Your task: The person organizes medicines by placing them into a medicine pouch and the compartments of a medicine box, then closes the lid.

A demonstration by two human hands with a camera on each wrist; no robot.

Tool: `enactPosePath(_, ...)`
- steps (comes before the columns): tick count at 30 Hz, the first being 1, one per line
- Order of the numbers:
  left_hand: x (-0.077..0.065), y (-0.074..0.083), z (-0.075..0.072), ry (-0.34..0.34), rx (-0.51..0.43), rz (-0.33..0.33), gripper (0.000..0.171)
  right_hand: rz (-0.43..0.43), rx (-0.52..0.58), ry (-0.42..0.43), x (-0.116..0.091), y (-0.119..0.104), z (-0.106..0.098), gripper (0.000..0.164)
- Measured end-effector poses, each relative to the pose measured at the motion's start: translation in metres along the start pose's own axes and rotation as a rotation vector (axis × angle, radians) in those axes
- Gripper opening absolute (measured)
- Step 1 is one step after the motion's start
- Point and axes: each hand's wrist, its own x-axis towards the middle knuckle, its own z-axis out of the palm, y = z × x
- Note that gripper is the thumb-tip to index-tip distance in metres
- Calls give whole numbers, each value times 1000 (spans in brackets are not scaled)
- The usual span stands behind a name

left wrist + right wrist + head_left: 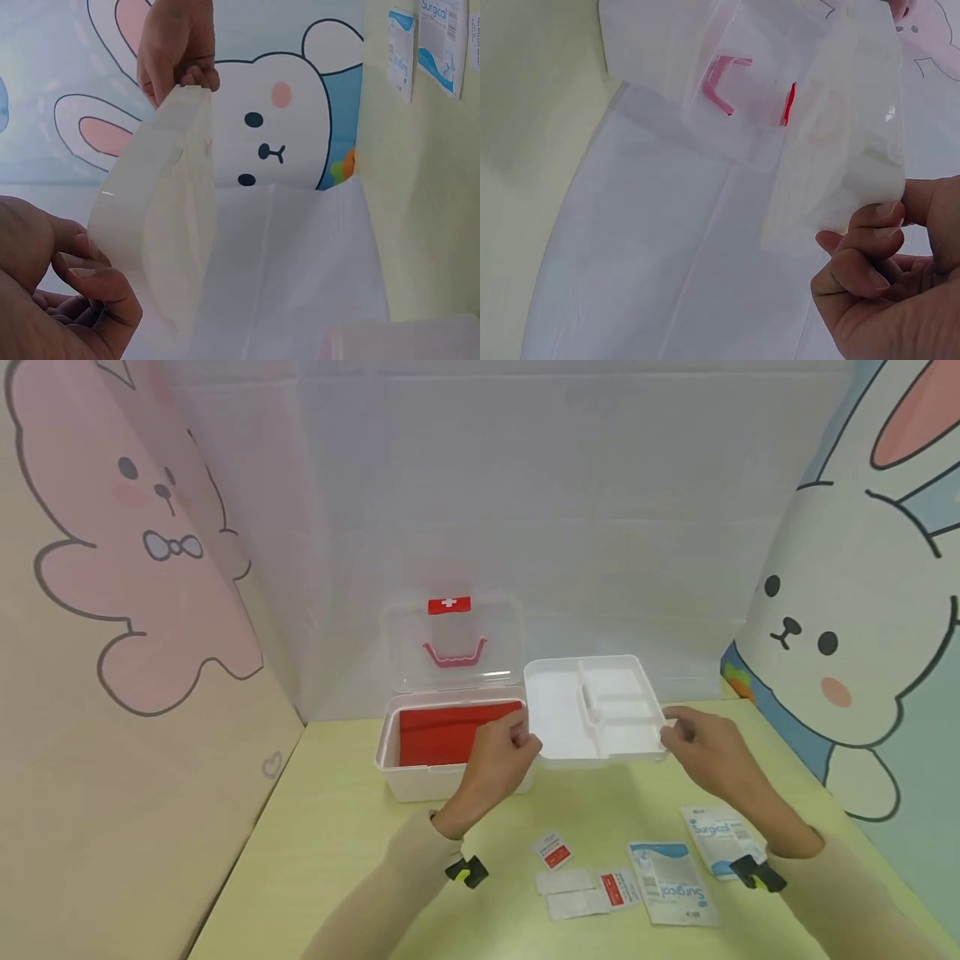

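Observation:
A white divided tray (pixel 551 718) is held up above the table, to the right of an open first-aid box (pixel 420 783). My left hand (pixel 501 752) pinches the tray's left end, and my right hand (pixel 705 747) pinches its right end. In the left wrist view the tray (pixel 161 187) is seen edge-on between both hands. The right wrist view shows curled fingers (pixel 870 247) at the tray's edge. Inside the box lies something flat and red (pixel 442 735). The clear lid (pixel 405 643), with its pink handle and red cross latch, stands raised behind.
Two packets marked Surgical (pixel 673 885) lie at the table's front right. Left of them are several small white and red sachets (pixel 576 893). A white sheet (pixel 600 527) hangs behind the table (pixel 315 860), with cartoon-printed panels (pixel 832 635) at both sides.

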Motion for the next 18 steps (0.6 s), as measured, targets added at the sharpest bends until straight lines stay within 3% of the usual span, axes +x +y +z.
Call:
enactPosePath(2,-6,-2,-6,-4,-5,-15,13,-1,17,-1,-2,-6,3,36)
enactPosePath(6,-19,-6,-19,-7,-11,-38,38,-26,51,0,-6,-14,10,35)
enactPosePath(18,-58,-18,-42,53,25,-1,39,-90,111,12,-26,-31,41,32)
